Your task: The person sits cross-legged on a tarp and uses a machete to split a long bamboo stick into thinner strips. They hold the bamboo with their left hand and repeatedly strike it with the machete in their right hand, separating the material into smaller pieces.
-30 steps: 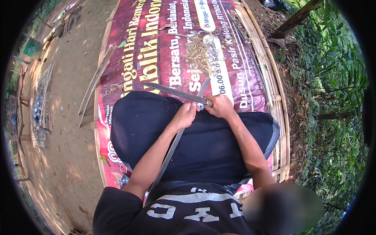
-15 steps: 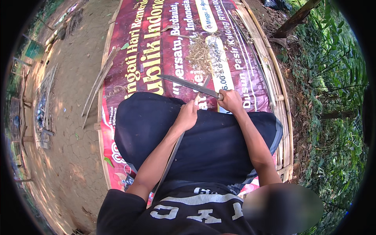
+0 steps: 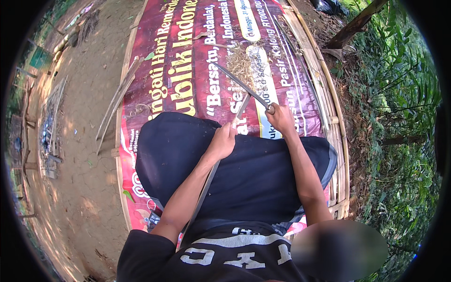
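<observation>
Knife [image 3: 242, 84] in right hand [image 3: 281, 118] crosses strip [image 3: 242, 109] held by left hand [image 3: 223, 140].

A maroon printed banner [image 3: 141, 89] covers the bamboo platform [image 3: 334, 120], a green leaf [image 3: 128, 196] lying by the left edge. Off the right edge, toward the far end, I see a dark bag [image 3: 326, 6] and a slanted wooden post [image 3: 357, 23].
</observation>
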`<state>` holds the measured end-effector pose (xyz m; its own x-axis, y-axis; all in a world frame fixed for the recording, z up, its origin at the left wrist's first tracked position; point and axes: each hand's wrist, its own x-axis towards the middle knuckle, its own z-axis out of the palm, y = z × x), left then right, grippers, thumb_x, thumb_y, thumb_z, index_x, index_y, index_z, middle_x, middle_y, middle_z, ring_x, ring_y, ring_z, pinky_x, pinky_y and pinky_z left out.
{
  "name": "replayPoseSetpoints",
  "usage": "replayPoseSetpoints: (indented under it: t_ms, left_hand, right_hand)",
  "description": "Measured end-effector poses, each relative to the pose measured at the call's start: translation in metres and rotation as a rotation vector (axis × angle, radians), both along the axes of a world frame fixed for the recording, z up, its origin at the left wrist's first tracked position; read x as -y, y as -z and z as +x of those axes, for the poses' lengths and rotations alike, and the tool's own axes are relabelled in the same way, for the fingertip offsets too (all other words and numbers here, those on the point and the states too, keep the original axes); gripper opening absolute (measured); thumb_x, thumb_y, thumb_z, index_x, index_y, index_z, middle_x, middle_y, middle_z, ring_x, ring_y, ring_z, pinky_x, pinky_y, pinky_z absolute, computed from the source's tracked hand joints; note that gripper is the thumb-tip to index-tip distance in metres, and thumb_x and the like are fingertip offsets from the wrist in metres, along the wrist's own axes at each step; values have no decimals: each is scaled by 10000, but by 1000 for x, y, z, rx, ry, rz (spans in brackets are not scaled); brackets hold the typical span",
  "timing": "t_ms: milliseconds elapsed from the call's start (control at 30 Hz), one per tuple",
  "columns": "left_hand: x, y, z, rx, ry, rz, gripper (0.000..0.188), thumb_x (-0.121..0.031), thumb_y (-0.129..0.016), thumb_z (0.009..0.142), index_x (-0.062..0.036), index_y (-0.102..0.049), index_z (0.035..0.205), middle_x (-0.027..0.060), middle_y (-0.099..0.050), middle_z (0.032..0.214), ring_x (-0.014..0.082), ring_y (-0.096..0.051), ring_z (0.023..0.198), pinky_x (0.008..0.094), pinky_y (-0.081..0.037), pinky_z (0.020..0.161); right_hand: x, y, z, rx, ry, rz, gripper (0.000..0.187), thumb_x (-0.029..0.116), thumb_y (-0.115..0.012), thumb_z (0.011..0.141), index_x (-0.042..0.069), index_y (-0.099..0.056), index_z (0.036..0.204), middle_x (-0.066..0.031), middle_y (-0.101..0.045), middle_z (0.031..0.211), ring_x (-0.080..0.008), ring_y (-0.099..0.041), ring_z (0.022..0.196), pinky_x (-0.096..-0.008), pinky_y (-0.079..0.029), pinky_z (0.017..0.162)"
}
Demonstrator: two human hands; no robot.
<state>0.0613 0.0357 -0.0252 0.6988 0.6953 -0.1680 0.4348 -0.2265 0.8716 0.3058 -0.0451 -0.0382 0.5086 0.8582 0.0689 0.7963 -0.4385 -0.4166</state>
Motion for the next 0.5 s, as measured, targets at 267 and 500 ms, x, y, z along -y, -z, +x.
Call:
replayPoseSetpoints:
  t_ms: [267,500]
  left_hand:
    - [-1,22,-1,140,-3,-104,401,-258,-399,1071,60,-615,956,232,-666,814,397,-660,798,465,-497,736]
    - [-10,-14,-9,242,-5,-619,437,-411,-325,1104,-41,-522,980,-26,-440,635,56,-435,470,228,-364,385]
  right_hand:
    - [6,19,-19,146,-344,188,124,209,-646,787,86,-640,780,-177,-639,623,-384,-649,579,-486,-534,582]
    - [1,-7,16,-102,187,38,260,233,-668,833,3,-725,939,-242,-697,781,-421,-693,765,-504,-545,713]
